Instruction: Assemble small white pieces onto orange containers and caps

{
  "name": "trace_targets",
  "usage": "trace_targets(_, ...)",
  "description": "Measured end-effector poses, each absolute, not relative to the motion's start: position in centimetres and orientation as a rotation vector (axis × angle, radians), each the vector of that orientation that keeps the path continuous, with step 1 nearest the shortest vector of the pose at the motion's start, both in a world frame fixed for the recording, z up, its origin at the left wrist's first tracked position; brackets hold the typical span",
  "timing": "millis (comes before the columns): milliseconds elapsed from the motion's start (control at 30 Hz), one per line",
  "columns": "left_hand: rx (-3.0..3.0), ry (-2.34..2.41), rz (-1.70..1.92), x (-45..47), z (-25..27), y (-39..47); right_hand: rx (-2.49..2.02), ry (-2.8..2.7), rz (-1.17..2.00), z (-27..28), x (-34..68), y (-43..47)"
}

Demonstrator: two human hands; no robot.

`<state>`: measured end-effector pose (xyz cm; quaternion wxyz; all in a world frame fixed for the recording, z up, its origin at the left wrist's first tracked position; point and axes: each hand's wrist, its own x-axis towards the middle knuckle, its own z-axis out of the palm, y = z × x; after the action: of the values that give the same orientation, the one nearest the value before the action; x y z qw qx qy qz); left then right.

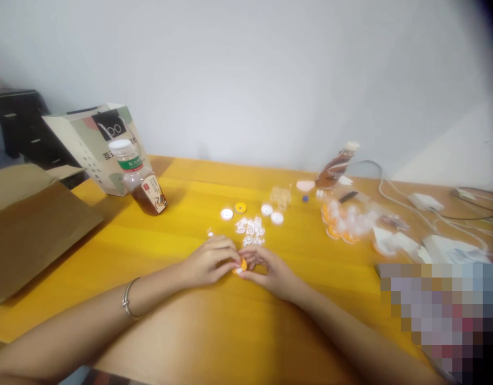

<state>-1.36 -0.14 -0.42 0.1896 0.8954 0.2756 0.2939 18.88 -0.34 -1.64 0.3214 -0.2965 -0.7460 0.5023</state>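
Both hands meet over the wooden table, pinching a small round orange disc with a white centre (239, 267). My left hand (214, 260) grips its left and upper side, fingers closed. My right hand (269, 271) holds it from the right with thumb and fingertips. Fingers cover part of the disc. Just beyond lie a pile of small white openwork pieces (252, 230), a yellow disc (240, 208) and three white discs (266, 209). A tiny white piece (210, 233) rests beyond my left hand.
At left stand an open cardboard box (38, 230), a paper bag (98, 149) and a tea bottle (140, 182). Rightward are a second bottle (337, 167), a heap of orange and white pieces (345, 222), white cables (385, 184) and a blurred-out patch (439, 315).
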Motion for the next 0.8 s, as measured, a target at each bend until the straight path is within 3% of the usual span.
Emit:
trace_targets(233, 2.49, 0.753, 0.905, -1.2, 0.0, -0.3, -0.836, -1.681, 1.686, -1.5, 19.0, -0.1)
trace_targets(467, 2.427, 1.015, 1.072, -2.7, -0.5, 2.0, -0.88, -1.614, 1.624, -1.7, 19.1, 0.3)
trace_targets(800, 2.555, 1.457, 0.8, -3.4, -2.1, 4.9, -0.909, -1.622, 1.564, -1.5, 19.0, 0.2)
